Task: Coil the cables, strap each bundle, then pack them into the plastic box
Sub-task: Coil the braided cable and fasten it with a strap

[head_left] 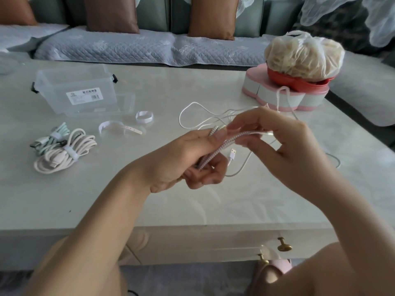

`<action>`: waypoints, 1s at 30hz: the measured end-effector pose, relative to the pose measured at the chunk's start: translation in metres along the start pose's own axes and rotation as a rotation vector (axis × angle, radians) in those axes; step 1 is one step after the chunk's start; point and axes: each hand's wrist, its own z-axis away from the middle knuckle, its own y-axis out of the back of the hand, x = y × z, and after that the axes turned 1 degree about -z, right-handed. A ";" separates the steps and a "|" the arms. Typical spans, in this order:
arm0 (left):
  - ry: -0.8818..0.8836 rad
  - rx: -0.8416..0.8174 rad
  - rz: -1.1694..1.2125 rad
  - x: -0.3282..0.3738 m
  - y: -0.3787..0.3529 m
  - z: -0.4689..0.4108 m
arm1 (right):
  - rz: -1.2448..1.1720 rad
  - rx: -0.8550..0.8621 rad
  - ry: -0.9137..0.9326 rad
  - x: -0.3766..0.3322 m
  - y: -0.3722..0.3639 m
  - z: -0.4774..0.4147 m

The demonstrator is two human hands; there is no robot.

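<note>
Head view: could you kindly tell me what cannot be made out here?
All in the head view:
Label on the clear plastic box: print too small to read.
Thin white cable: one end hidden inside the fingers of the left hand; another stretch behind the right hand.
Tied white plastic bag: film blurs its pale contents.
Mint-green cable bundle: plug types too small to tell.

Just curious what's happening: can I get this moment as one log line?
step: coiling cable | left hand: grips cable | right hand: pinches cable | strapped: beige bundle, green bundle | box: no cables
</note>
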 end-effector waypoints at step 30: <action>-0.033 -0.046 -0.001 0.003 -0.014 0.015 | -0.700 -0.166 -0.255 0.003 0.010 0.002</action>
